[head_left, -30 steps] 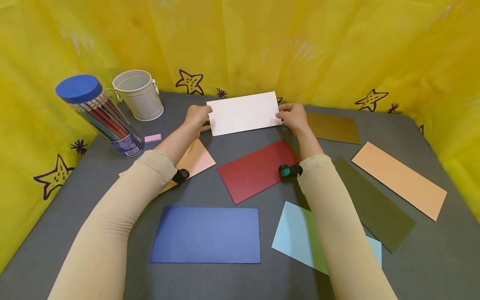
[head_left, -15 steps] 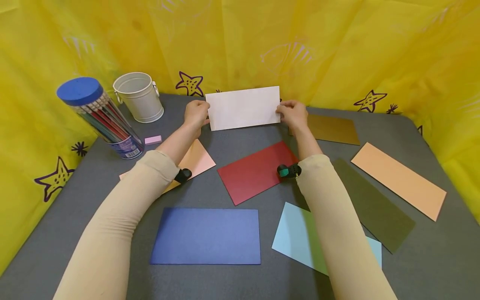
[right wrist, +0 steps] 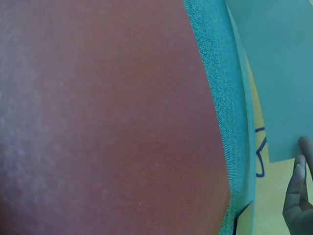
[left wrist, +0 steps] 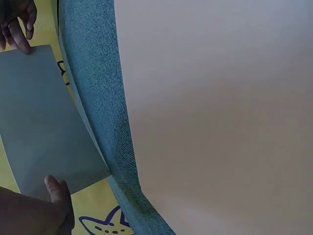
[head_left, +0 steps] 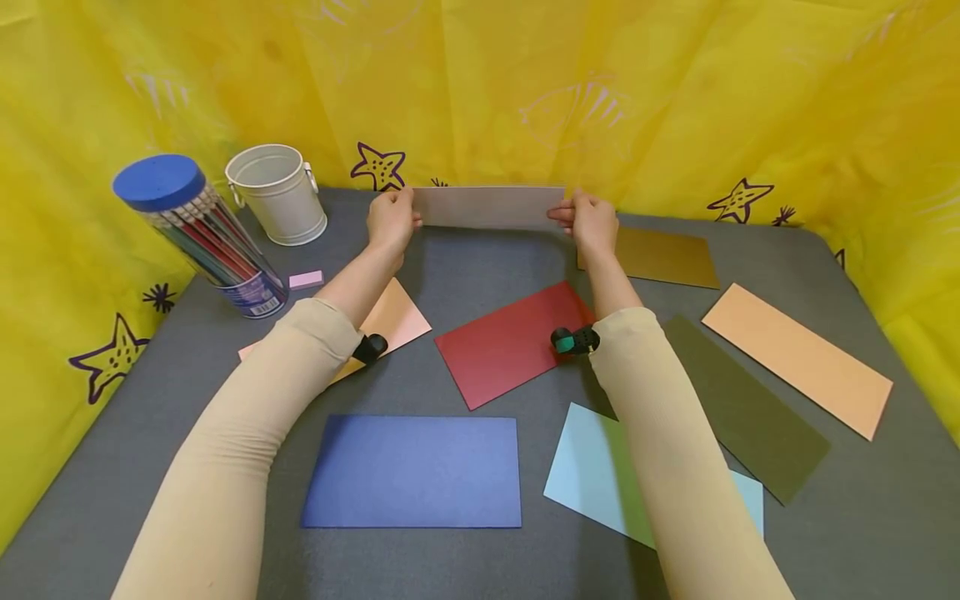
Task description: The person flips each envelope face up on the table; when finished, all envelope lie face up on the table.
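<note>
A white rectangular card [head_left: 487,208] stretches between my two hands near the back edge of the table, its face now shaded and foreshortened in the head view. At its left end my left hand [head_left: 392,223] pinches it, thumb on one face in the left wrist view. My right hand [head_left: 592,223] pinches the opposite end, its fingers fairly straight. In the right wrist view this hand [right wrist: 298,196] grips the card's [right wrist: 281,73] lower corner. Whether the card's lower edge touches the table I cannot tell.
Nearer lie red [head_left: 510,342], blue [head_left: 412,471], light blue [head_left: 588,450], dark green [head_left: 750,408], peach [head_left: 798,358] and brown [head_left: 667,257] cards. A tub of pencils [head_left: 202,233], white bucket [head_left: 277,196] and pink eraser [head_left: 306,280] stand left. Yellow cloth [head_left: 480,92] hangs behind.
The white card has rotated between my hands, so its face now looks narrower and darker and its top edge lies level. My right fingers have straightened somewhat. The other cards stay put.
</note>
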### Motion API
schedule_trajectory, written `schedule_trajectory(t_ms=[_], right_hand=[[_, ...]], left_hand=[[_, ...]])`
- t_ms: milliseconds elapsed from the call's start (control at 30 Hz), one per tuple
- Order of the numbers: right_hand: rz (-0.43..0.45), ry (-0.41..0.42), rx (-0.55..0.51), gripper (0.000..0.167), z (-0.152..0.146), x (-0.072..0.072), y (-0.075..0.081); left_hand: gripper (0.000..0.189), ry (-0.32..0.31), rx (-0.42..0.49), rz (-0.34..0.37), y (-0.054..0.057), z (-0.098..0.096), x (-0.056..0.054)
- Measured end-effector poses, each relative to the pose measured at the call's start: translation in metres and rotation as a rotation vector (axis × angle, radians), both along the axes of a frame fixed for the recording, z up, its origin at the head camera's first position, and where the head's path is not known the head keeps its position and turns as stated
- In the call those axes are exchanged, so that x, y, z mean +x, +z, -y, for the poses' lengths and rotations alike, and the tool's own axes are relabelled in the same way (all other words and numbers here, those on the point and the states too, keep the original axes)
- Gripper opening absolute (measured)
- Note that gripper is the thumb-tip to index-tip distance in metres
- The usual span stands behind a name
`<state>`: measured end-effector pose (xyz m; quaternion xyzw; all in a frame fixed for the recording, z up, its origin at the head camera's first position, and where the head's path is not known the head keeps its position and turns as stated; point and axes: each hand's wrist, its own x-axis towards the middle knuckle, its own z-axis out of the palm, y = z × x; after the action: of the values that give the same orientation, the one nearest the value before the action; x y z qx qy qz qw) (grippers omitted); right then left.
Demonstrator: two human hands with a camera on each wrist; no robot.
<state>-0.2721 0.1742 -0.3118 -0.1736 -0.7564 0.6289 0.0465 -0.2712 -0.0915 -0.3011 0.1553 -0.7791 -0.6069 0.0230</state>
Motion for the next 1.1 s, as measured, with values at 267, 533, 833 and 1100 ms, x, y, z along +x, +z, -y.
schedule_trajectory(t_ms=[267, 533, 833, 1100], right_hand=[[-0.016, -0.011, -0.087, 0.039, 0.001, -0.002, -0.004], [-0.008, 0.022, -0.103, 0.016, 0.005, -0.007, -0.009], [0.041, 0.094, -0.066, 0.037, 0.007, -0.005, -0.014], [0.083, 0.118, -0.052, 0.048, 0.006, -0.002, -0.016]], left_hand=[[0.043, 0.045, 0.128, 0.024, -0.001, 0.003, -0.002], [0.034, 0.060, 0.174, 0.025, -0.003, 0.005, -0.006], [0.042, 0.036, 0.136, 0.067, -0.011, 0.010, -0.010], [0.048, -0.007, -0.030, 0.105, -0.015, 0.013, -0.013]])
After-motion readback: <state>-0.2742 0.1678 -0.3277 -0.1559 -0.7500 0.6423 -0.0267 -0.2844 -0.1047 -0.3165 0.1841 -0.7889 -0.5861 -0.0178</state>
